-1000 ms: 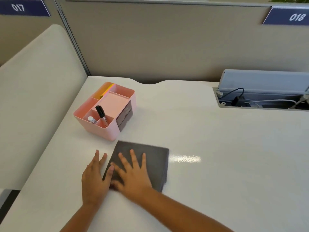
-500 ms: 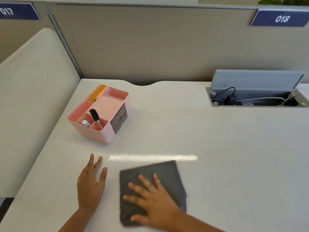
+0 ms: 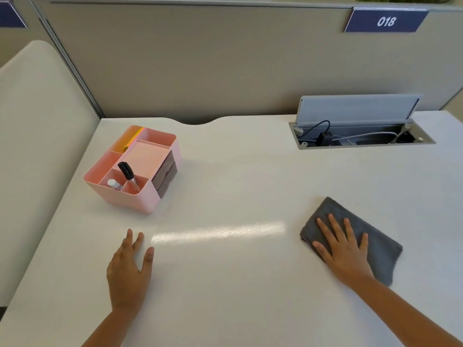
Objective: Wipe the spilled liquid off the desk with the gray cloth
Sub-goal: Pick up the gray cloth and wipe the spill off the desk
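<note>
At left of centre we see a pink organizer (image 3: 140, 196) holding a black marker (image 3: 128, 174) and a small white bottle (image 3: 114, 184). Our left hand (image 3: 129, 274) lies flat and empty, fingers spread, on the desk (image 3: 238, 284). At lower right, our right hand (image 3: 344, 249) presses flat on the gray cloth (image 3: 375, 244). Upper right, a sign (image 3: 385, 21) reads "018".
</note>
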Available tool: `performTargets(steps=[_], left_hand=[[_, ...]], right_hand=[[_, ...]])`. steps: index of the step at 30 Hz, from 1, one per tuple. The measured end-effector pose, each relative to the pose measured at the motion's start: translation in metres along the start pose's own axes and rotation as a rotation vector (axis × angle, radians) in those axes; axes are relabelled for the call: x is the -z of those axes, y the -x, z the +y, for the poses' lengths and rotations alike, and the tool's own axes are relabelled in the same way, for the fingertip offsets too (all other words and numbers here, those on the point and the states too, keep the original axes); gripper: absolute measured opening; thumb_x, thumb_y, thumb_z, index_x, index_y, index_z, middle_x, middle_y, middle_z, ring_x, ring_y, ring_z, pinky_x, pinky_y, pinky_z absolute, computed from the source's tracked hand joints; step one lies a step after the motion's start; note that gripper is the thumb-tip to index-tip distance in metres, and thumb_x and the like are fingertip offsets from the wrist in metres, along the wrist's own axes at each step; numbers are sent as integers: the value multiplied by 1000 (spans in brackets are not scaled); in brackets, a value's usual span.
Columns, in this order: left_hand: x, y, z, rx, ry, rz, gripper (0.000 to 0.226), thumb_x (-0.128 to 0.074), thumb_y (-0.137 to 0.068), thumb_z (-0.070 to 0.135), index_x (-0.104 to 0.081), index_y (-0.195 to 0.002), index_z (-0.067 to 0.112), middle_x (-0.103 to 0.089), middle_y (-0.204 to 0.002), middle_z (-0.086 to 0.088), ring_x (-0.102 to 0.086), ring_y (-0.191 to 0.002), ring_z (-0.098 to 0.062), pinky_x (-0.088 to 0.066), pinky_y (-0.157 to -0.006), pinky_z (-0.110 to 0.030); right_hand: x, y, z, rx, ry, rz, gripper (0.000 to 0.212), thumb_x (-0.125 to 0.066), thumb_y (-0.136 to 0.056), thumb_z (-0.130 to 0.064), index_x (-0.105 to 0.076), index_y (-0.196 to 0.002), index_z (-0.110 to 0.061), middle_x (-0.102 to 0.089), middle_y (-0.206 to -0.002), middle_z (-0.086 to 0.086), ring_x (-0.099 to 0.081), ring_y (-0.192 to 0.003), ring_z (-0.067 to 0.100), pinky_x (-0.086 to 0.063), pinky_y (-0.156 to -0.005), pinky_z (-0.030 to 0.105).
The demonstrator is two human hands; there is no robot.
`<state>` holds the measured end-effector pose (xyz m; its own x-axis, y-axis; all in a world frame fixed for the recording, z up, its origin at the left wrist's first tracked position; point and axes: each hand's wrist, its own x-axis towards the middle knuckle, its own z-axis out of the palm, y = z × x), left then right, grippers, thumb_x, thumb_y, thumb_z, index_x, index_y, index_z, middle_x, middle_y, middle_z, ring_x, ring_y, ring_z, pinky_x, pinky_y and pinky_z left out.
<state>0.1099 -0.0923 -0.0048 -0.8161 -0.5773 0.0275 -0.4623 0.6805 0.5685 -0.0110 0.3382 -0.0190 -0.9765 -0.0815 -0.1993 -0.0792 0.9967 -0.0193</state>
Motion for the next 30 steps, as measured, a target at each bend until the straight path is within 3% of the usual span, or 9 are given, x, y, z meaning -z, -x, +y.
performTargets(steps=[4, 7, 10, 15, 18, 20, 24, 27, 30], left_hand=[[1, -2, -1, -18, 5, 9, 60, -35, -82, 43, -45, -132, 11, -37, -148, -11, -42, -129, -37, -34, -103, -55], [0, -1, 0, -24, -12, 10, 60, -36, -82, 43, -47, -131, 10, -37, -148, -13, -43, -128, -39, -34, -102, -57], [0, -1, 0, -19, -15, 16, 60, -35, -83, 44, -48, -130, 10, -38, -147, -14, -44, -128, -39, -34, -102, -57], [0, 1, -1, -13, 3, 31, 58, -37, -84, 43, -49, -129, 9, -41, -145, -15, -43, -128, -39, -33, -103, -56], [-1, 1, 2, -8, 58, 46, 43, -48, -91, 30, -51, -127, 7, -49, -139, -17, -43, -129, -37, -34, -106, -54], [1, 1, 2, 5, 96, 47, 37, -50, -91, 20, -52, -125, 5, -55, -132, -18, -45, -127, -38, -35, -106, -53], [11, 10, 15, 134, 335, -14, 31, -40, -94, 26, -59, -113, 10, -60, -121, -12, -50, -117, -37, -35, -105, -47], [3, 46, 37, 169, 439, -77, 30, -40, -94, 30, -60, -111, 16, -60, -120, -1, -51, -119, -27, -35, -100, -23], [-23, 102, 57, 243, 456, -101, 35, -57, -86, 15, -54, -120, 12, -59, -124, -5, -52, -119, -27, -36, -100, -28]], right_hand=[[-8, 44, -47, 66, 7, -19, 77, 21, -70, -76, 16, -139, -42, 14, -153, -8, 14, -142, 25, 0, -110, 63], [-6, 80, -94, 164, 44, 18, 73, -8, -87, -68, -38, -140, -28, -38, -147, 5, -18, -142, 33, -22, -103, 68], [-12, 109, -140, 318, 80, 51, 70, -30, -78, -70, -54, -129, -28, -50, -139, 5, 10, -143, 30, -7, -103, 61], [-1, 126, -179, 369, 40, -76, 72, -19, -80, -75, -53, -129, -35, -49, -140, 0, -8, -142, 34, -9, -100, 59], [6, 120, -169, 405, -121, -52, 81, -17, -74, -82, -21, -143, -42, -19, -155, -10, -6, -145, 27, 11, -110, 52], [11, 112, -156, 341, -289, -107, 87, -15, -69, -86, -4, -144, -45, -10, -156, -16, 2, -145, 13, 8, -115, 46], [27, 85, -119, 209, -323, 105, 70, -33, -77, -75, -34, -138, -40, -42, -141, -15, -35, -132, 9, -27, -109, 34], [31, 67, -96, 153, -254, 59, 57, -41, -81, -68, -47, -129, -37, -51, -134, -14, -45, -123, 9, -34, -102, 31], [29, 62, -91, 148, -177, -27, 62, -40, -76, -73, -50, -126, -38, -56, -126, -13, -49, -116, 11, -38, -96, 32]])
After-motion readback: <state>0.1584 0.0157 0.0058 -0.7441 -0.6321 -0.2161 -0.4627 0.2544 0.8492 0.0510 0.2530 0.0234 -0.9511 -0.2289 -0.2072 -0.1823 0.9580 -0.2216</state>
